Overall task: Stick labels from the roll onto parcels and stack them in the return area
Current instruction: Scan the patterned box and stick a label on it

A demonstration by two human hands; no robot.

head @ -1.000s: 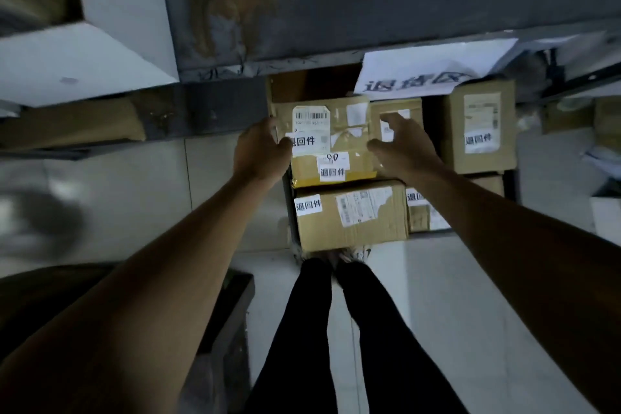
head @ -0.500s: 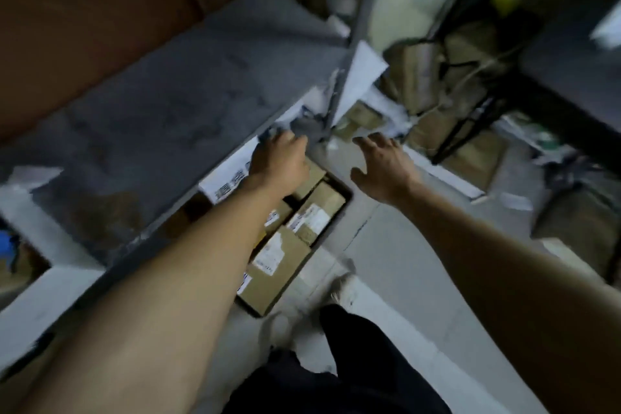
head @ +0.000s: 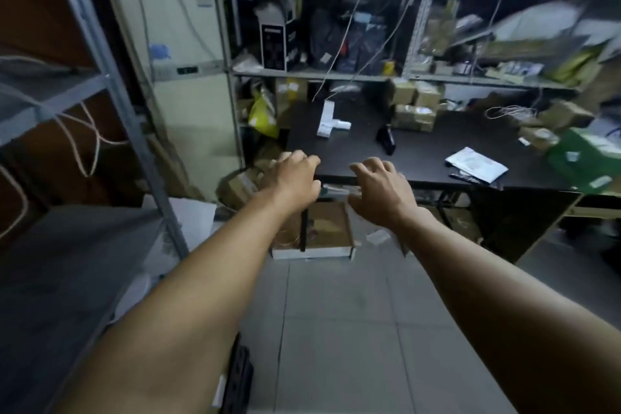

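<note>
My left hand (head: 292,175) and my right hand (head: 378,190) are stretched out in front of me at waist height, fingers loosely curled, both empty. Ahead stands a black table (head: 420,148). On it lie a white label strip with its roll (head: 331,119), a black handheld device (head: 386,139), a flat white mailer (head: 477,165) and several taped brown parcels (head: 415,107) at the back. More parcels (head: 240,185) lie on the floor to the left of the table. The return area is out of view.
A flat cardboard box (head: 316,232) lies on the tiled floor under the table's front edge. Metal shelving (head: 336,76) full of clutter fills the wall behind. A grey rack (head: 111,84) stands close on my left, beside a white air conditioner (head: 178,44). A green box (head: 588,158) sits at the table's right end.
I have let go of the labelled box in the return stack and turned away from it. The view now faces the black table, with both hands empty in the air.
</note>
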